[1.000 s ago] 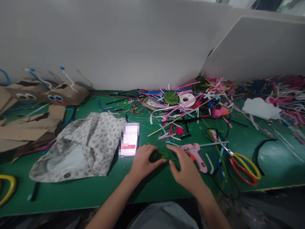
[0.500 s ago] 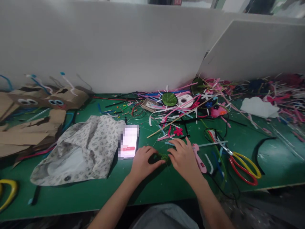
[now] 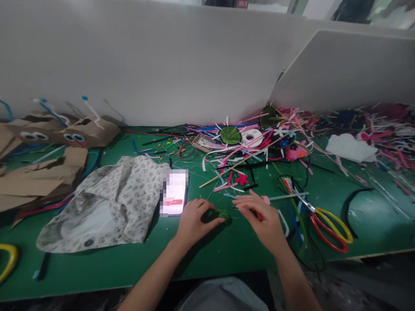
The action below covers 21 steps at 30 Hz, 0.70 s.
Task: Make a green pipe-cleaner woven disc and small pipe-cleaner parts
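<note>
My left hand (image 3: 196,218) rests low over the green tabletop (image 3: 210,255), with thumb and fingers closed on a small green fuzzy coil (image 3: 223,214), apparently rolled pipe cleaner. To its right, my right hand (image 3: 261,216) is apart from the coil, its fingers bent together toward the thumb. Something orange-red (image 3: 259,215) shows under its palm; what the fingers hold is unclear. Behind that hand, the end of a pink tool (image 3: 266,199) sticks out, while the rest is hidden. Scissors (image 3: 319,218) with red and yellow handles lie farther right.
A lit phone (image 3: 176,190) lies beside a patterned cloth hat (image 3: 126,203) at left. Cardboard figures (image 3: 87,134) with googly eyes stand behind torn cardboard (image 3: 48,181). Pipe cleaners, felt flowers and a white tape roll (image 3: 256,139) cover the back and right.
My right hand has moved right, away from the green coil, and now covers most of the pink tool. The left hand keeps its grip on the coil.
</note>
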Tool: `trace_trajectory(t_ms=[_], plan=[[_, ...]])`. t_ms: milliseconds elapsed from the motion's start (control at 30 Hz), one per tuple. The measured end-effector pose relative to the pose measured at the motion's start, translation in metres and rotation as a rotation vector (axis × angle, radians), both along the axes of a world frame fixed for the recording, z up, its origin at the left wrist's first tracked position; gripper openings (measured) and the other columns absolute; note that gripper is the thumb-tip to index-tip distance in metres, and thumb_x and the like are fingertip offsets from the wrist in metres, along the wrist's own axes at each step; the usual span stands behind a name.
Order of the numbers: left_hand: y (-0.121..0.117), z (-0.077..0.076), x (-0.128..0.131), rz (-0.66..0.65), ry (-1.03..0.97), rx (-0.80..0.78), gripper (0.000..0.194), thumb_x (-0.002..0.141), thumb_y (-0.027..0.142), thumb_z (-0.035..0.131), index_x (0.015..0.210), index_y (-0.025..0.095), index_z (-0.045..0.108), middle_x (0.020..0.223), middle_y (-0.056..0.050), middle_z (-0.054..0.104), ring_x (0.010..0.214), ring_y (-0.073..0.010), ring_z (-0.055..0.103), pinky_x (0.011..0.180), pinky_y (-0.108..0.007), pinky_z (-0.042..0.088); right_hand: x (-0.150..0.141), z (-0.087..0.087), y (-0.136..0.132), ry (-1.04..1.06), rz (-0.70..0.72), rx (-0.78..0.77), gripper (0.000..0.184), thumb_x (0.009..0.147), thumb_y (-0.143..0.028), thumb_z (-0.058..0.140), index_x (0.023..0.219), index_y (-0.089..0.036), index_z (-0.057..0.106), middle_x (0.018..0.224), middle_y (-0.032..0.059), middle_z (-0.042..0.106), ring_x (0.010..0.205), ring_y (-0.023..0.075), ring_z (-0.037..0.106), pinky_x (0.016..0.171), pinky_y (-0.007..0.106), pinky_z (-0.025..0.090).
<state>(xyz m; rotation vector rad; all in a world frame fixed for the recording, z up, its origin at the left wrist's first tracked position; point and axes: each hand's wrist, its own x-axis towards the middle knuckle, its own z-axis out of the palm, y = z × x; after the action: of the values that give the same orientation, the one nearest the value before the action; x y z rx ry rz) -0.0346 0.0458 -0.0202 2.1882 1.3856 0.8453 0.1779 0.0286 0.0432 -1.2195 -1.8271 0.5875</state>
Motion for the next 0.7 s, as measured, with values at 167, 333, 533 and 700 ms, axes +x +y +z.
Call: trace_trajectory(t_ms=[167, 333, 533, 700], plan=[[0.000, 0.002, 0.001, 0.008, -0.004, 0.004, 0.035, 0.077, 0.055, 0.069, 0.088, 0.022, 0.065, 0.088, -0.004, 0.068, 0.084, -0.0223, 0.061, 0.075, -0.036, 0.046, 0.021, -0.011, -0.031, -0.108, 0.116, -0.300, 0.022, 0.097, -0.031, 0.045, 0.090, -0.025, 0.065, 0.065, -0.0032, 0.069, 0.071, 0.0166, 0.068, 0.093, 0.037, 0.050], [0.000, 0.001, 0.001, 0.005, -0.009, 0.005, 0.035, 0.078, 0.056, 0.068, 0.088, 0.023, 0.065, 0.088, -0.003, 0.069, 0.084, -0.0220, 0.061, 0.075, -0.036, 0.046, 0.078, -0.045, -0.072, -0.520, -0.216, -0.064, 0.025, 0.093, -0.034, 0.048, 0.088, -0.026, 0.071, 0.071, 0.0026, 0.072, 0.064, 0.0192, 0.066, 0.065, 0.032, 0.053], [0.000, 0.000, 0.001, 0.015, 0.013, -0.014, 0.036, 0.078, 0.057, 0.067, 0.088, 0.022, 0.064, 0.090, -0.003, 0.068, 0.086, -0.0217, 0.061, 0.076, -0.035, 0.046, 0.129, -0.029, -0.114, -0.843, -0.472, 0.118, 0.037, 0.095, -0.043, 0.044, 0.080, -0.024, 0.072, 0.067, 0.0013, 0.070, 0.060, 0.0170, 0.061, 0.061, 0.030, 0.044], [0.000, -0.001, 0.001, 0.012, 0.030, -0.018, 0.036, 0.079, 0.056, 0.067, 0.089, 0.022, 0.064, 0.090, -0.003, 0.068, 0.087, -0.0219, 0.061, 0.077, -0.035, 0.046, 0.112, -0.023, -0.096, -0.830, -0.398, 0.198, 0.037, 0.097, -0.037, 0.046, 0.072, -0.020, 0.067, 0.061, 0.0002, 0.065, 0.059, 0.0167, 0.057, 0.070, 0.034, 0.041]])
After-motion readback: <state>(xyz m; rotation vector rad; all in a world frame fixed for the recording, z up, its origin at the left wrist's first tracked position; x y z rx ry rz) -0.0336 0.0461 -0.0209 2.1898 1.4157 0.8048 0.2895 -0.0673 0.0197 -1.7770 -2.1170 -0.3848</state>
